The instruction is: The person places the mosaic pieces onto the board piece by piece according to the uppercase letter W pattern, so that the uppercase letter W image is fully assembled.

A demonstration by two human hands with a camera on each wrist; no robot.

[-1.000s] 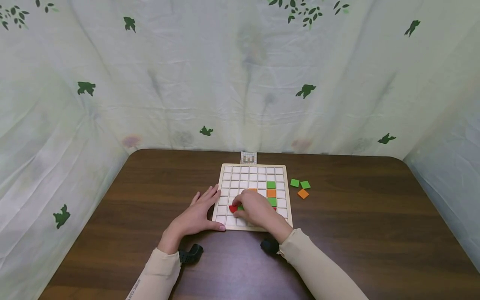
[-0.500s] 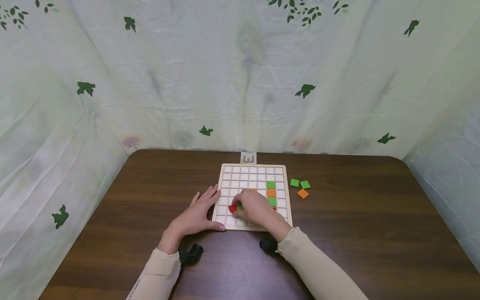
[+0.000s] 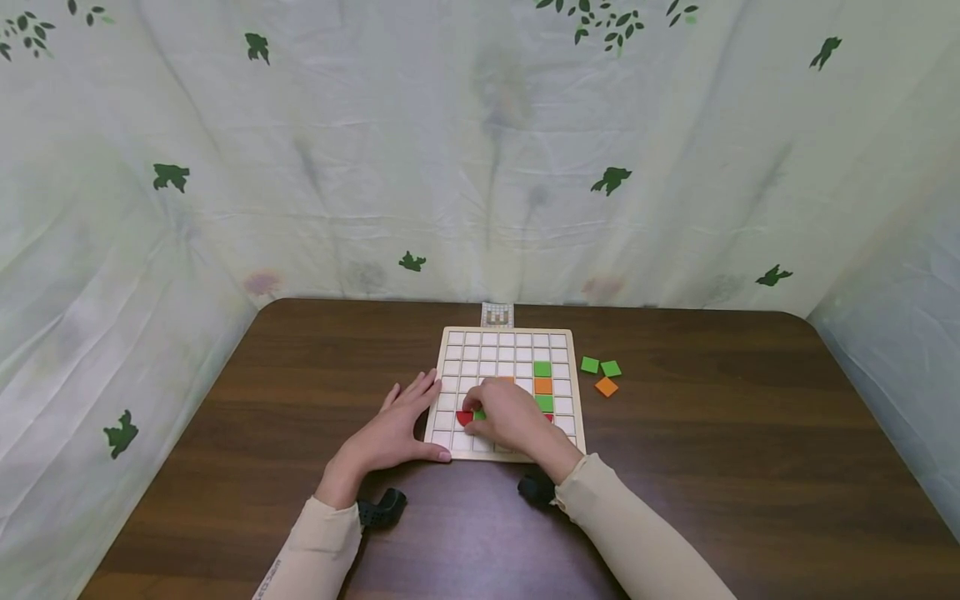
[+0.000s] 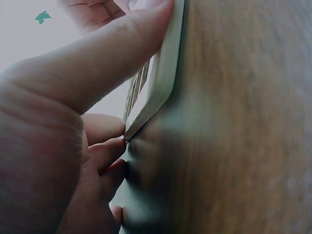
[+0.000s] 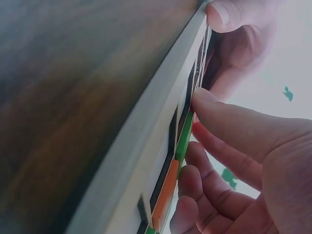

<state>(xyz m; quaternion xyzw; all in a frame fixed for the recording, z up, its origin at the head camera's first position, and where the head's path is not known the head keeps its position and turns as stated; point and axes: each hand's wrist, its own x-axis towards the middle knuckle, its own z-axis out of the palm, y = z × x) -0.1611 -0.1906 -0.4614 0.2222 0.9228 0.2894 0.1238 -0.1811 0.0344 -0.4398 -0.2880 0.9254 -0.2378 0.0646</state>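
A pale wooden grid board [image 3: 507,340] with white square cells lies on the table. My left hand [image 3: 393,425] rests at its near left corner, fingers spread along the left side and thumb on the near edge. Over the lower part of the board, my right hand [image 3: 510,415] pinches a red tile [image 3: 464,418] between thumb and index finger, at a cell on the left. The fingers partly cover this tile. Beside it sits a green tile [image 5: 184,139], followed by an orange tile [image 5: 165,195] in the right wrist view. Farther right, a column holds green and orange tiles [image 3: 543,386].
Right of the board lie two loose green tiles [image 3: 590,365] and an orange tile [image 3: 606,387]. A small printed card [image 3: 497,315] is behind the board. The brown table [image 3: 712,417] ends at a pale curtain [image 3: 480,167] with green leaf and bird shapes.
Almost nothing differs. The right wrist has shifted very slightly left; the left hand, board and loose tiles stay in place.
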